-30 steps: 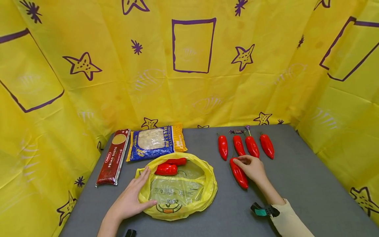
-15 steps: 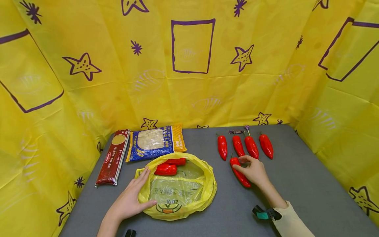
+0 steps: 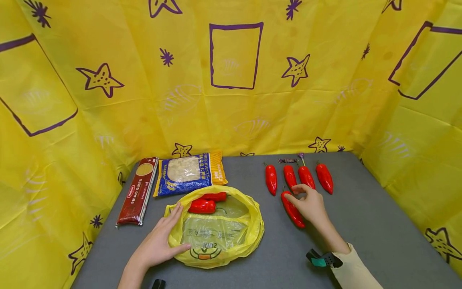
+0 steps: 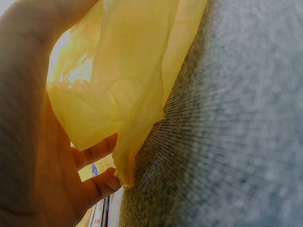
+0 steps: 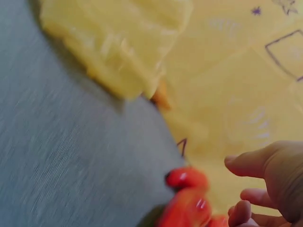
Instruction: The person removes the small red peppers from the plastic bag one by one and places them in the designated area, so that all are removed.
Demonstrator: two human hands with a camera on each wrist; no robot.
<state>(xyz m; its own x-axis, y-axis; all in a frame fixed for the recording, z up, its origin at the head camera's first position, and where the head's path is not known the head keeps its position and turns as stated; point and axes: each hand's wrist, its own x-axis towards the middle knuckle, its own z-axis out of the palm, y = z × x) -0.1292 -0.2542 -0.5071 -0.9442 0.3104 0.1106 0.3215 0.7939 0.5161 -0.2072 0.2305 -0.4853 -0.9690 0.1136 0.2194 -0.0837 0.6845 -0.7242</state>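
Note:
My left hand (image 3: 160,243) lies along the left side of a yellow plastic bag (image 3: 254,241), fingers extended and thumb spread at its front. Two red peppers (image 3: 202,206) lie inside the bag's open mouth. In the left wrist view the fingers (image 4: 102,187) touch the thin plastic. My right hand (image 3: 309,204) hovers over the nearest red pepper (image 3: 295,216), thumb close to its stem end. The right wrist view shows thumb and fingers apart, beside blurred peppers (image 5: 189,205); contact is hard to judge.
Several more red peppers (image 3: 325,178) lie in a row at the back right. Behind them are a small dark wrapped candy (image 3: 288,161) and a purple-topped stick (image 3: 301,157). A red spaghetti pack (image 3: 138,192) and a blue pasta bag (image 3: 189,173) lie back left. Yellow cloth walls surround the table.
The nearest pepper has swung slightly, its tip shifting right. My right thumb and fingers have shifted a little around its upper end. The left hand and bag have stayed put.

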